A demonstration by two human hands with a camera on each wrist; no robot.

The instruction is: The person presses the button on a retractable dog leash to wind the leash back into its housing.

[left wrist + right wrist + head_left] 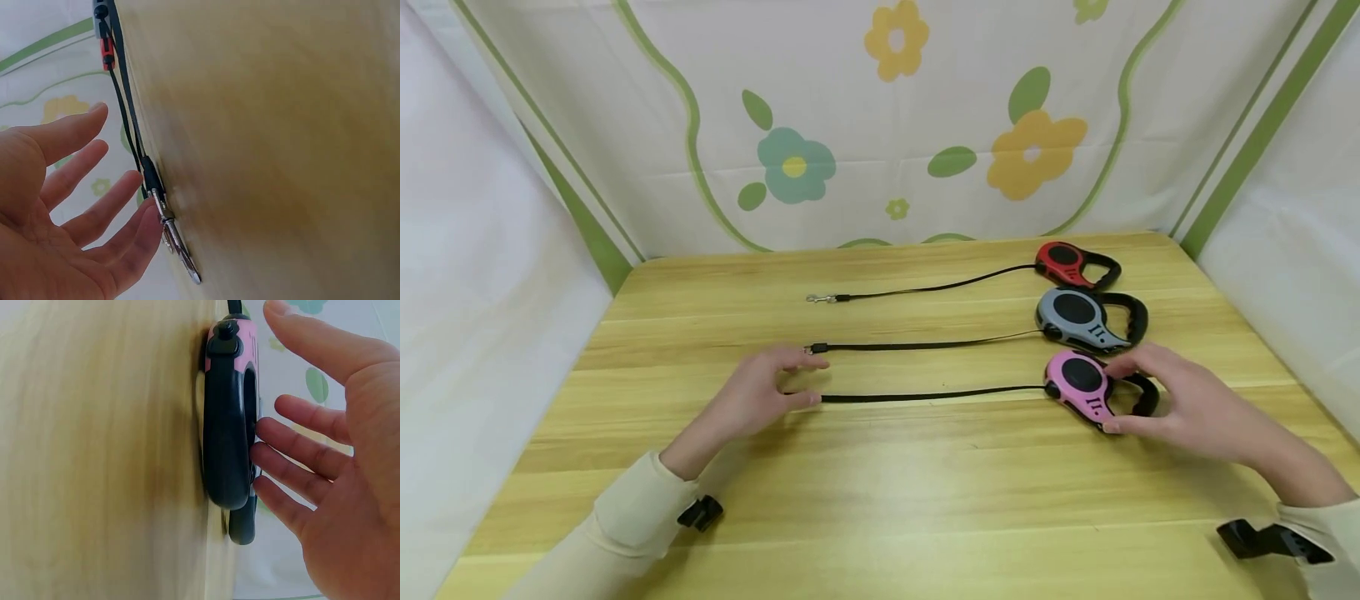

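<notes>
Cream sleeves sit at the bottom corners of the head view, each with a black wrist-camera clip. Left hand (758, 392) lies lower-left of centre, fingers spread and relaxed, grasping nothing; its fingertips rest right at the free end of the pink leash's black strap (925, 396), and the left wrist view shows a metal snap clip (178, 247) just off the fingertips, apparently not pinched. Right hand (1180, 404) at right of frame is loose and uncurled, fingers touching the handle end of the pink retractable leash (1082, 387) without closing round it; the right wrist view shows straight fingers against the dark handle (228, 450). Pink leash lies flat on the wooden table (880, 500), nearest of three. Behind it sit the grey retractable leash (1078, 317) and, furthest back, the red retractable leash (1067, 262), each with its strap pulled out straight to the left, roughly parallel. Judging from the layout, all three straps look extended and laid out; pink one appears just placed or about to be handled, hard to say which. Floral cloth backdrop (895, 125) fills the top of the frame.
</notes>
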